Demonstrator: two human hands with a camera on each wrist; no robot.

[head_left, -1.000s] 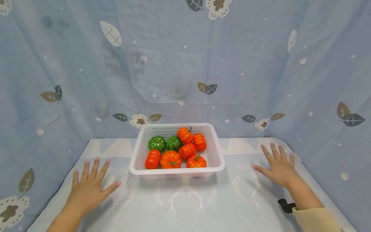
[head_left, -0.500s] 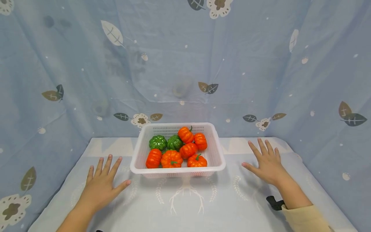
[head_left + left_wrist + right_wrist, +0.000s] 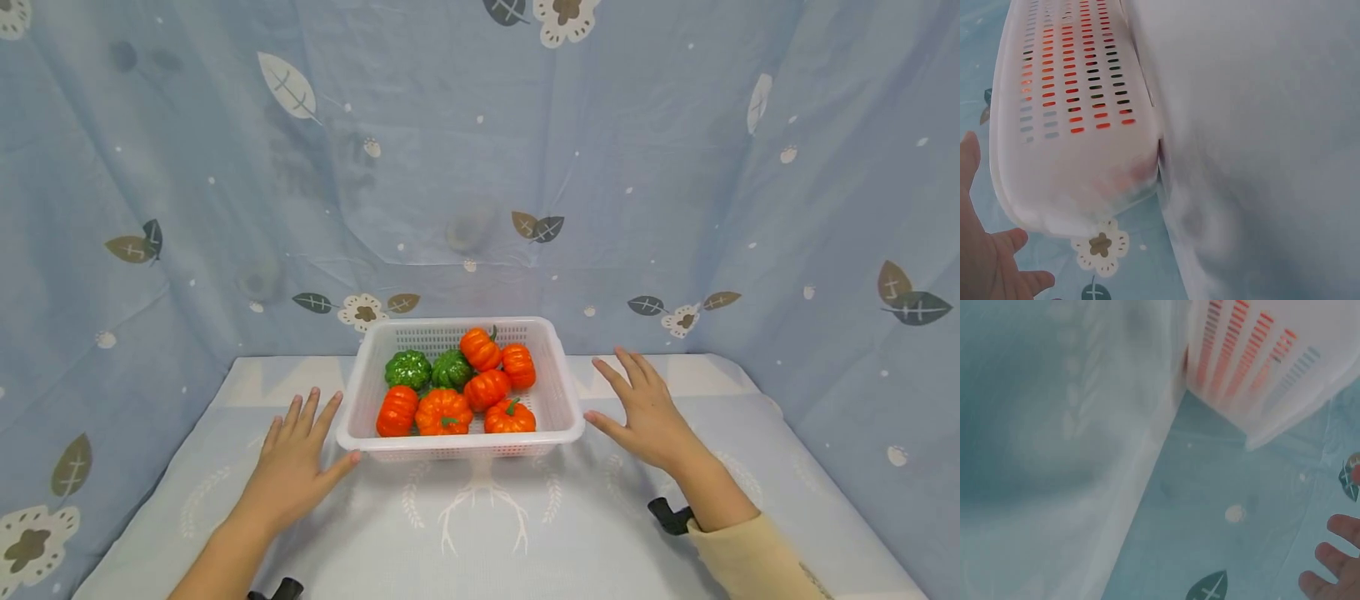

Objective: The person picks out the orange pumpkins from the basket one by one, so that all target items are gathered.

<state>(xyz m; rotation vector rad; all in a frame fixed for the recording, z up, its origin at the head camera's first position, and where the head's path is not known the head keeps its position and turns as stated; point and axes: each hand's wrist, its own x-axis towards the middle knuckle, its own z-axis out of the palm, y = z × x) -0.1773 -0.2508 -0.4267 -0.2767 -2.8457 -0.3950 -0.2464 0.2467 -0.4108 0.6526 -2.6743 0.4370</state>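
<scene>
White perforated plastic forms the basket, which stands on the table near its far edge, in the middle between the two hands. Inside lie small pumpkins: six orange pumpkins fill the near row and the right half, and two green pumpkins sit side by side at the far left.

The left hand lies flat just left of the basket's near-left corner, fingers straight and spread, holding nothing; its thumb tip is at the rim, though whether it touches cannot be told. In the left wrist view the basket's slotted wall fills the upper left, orange showing through the slots, with the hand's fingertips just apart from it.

The right hand is likewise open, fingers straight and spread, holding nothing, just right of the basket's near-right corner with its thumb pointing at the rim. The right wrist view is blurred; it shows the basket wall at upper right and a few fingertips at the lower right.

A pale blue tablecloth with white antler and wheat-sprig prints covers the table. Faint white lettering shows on it beside the basket, too washed out to read. A blue curtain printed with leaves and flowers hangs behind and to both sides. A cream sleeve covers the right forearm.
</scene>
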